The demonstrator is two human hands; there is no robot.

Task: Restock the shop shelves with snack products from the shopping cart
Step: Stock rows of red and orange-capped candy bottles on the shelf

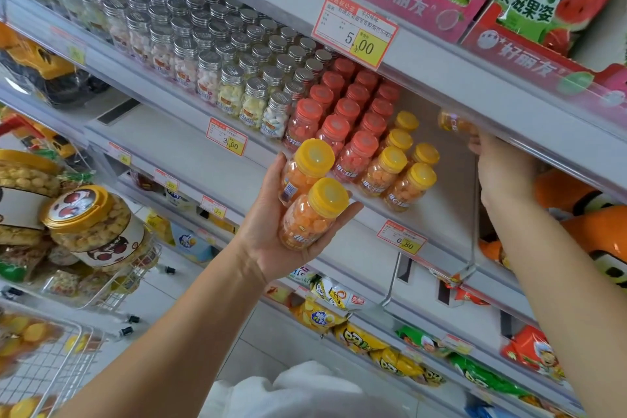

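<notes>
At the near left the shopping cart (51, 366) carries a big jar (91, 224) and snack packs. In the middle the left hand (268, 237) is raised palm up before the shelf (448, 204), with the forearm rising from the lower left. Its fingers and thumb curl round two bottles (314, 210) of orange candy with yellow caps, side by side in the palm. They look like small plastic bottles: light, stiff and smooth, so I think two in one palm can slide. Each is best taken round the body, below the cap. To the right the yellow-capped row (400, 166) stands on the shelf beside red-capped ones. At the far right the right hand (502, 166) reaches up under the upper price rail (526, 119). A third bottle (453, 122) shows through the rail at its fingertips. The hand seems to pinch it, but its fingers are mostly hidden.
</notes>
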